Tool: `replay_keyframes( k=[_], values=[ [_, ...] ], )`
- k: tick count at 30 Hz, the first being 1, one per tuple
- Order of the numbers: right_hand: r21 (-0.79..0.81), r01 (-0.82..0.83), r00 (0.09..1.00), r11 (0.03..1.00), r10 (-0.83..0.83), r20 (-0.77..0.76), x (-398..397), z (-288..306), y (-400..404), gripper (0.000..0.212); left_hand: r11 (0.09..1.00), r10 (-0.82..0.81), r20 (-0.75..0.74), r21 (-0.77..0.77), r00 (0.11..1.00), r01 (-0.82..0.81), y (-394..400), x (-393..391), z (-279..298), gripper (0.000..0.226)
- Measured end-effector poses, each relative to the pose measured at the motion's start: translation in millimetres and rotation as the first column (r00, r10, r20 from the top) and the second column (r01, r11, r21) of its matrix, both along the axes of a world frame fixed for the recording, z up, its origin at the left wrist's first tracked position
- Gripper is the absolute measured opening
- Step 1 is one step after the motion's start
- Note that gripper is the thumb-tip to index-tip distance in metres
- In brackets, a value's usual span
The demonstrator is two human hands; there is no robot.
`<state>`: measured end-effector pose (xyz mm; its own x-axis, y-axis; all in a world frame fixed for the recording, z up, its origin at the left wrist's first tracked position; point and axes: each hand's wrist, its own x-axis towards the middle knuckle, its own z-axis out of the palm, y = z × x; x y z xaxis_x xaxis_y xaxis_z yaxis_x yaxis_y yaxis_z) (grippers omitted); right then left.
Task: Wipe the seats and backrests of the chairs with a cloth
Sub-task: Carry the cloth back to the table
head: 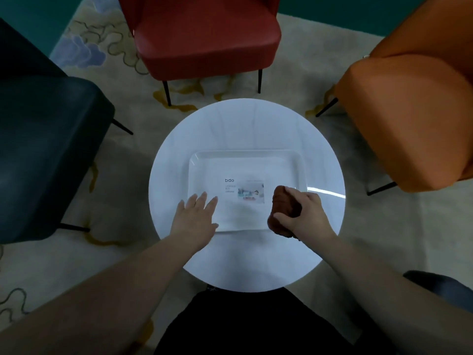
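While the left hand (195, 213) lies flat, fingers spread, on the white tray (245, 160), the right hand (304, 213) fingers clutch a brown cloth (282, 203)

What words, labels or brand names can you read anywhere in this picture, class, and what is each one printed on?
"bdo": on the label stuck to the white tray on the round table.
Small lines under "bdo" on the same label: too blurred to read.
Faint line at the label's top right: too blurred to read.
Chairs, cloth and rug: no text visible.
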<state>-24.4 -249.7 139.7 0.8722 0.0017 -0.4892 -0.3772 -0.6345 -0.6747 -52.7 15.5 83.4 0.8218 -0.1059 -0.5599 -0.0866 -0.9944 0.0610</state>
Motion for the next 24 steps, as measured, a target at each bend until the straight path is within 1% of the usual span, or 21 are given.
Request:
replay_keyframes(
  k=[5, 8, 10, 13, 18, 22, 24],
  values=[
    [-0.074, -0.141, 0.990, 0.987, 0.141, -0.006, 31.0, -15.0, -6.4, 0.076, 0.992, 0.014, -0.052, 0.124, 0.999, -0.007, -1.7, 41.4, -28.7, 0.092],
    [-0.049, -0.163, 0.986, 0.985, 0.162, -0.031, 43.1, -26.1, -9.5, 0.077, 0.981, -0.001, -0.095, 0.194, 0.995, 0.019, -8.2, 58.8, -47.5, 0.105],
    [-0.041, -0.182, 0.983, 0.983, 0.180, -0.037, 49.2, -34.6, -10.7, 0.076, 0.978, 0.029, -0.128, 0.208, 0.991, -0.001, -13.9, 67.4, -58.3, 0.115],
    [-0.040, -0.198, 0.980, 0.979, 0.196, -0.045, 57.9, -47.1, -8.7, 0.076, 0.975, 0.054, -0.128, 0.220, 0.990, -0.025, -18.6, 74.8, -70.6, 0.126],
    [0.011, -0.149, 0.989, 0.989, 0.149, 0.004, 71.0, -62.4, 6.6, 0.072, 0.973, 0.038, -0.123, 0.230, 0.992, -0.009, -17.6, 77.9, -79.4, 0.131],
    [0.066, -0.165, 0.985, 0.984, 0.161, 0.065, 83.1, -78.8, 20.0, 0.073, 0.976, 0.032, -0.125, 0.219, 0.992, -0.004, -15.7, 77.3, -83.8, 0.131],
    [0.087, -0.144, 0.988, 0.986, 0.139, 0.061, 88.8, -87.3, 24.8, 0.072, 0.978, 0.031, -0.119, 0.211, 0.992, -0.005, -15.5, 77.4, -82.8, 0.130]
  ],
)
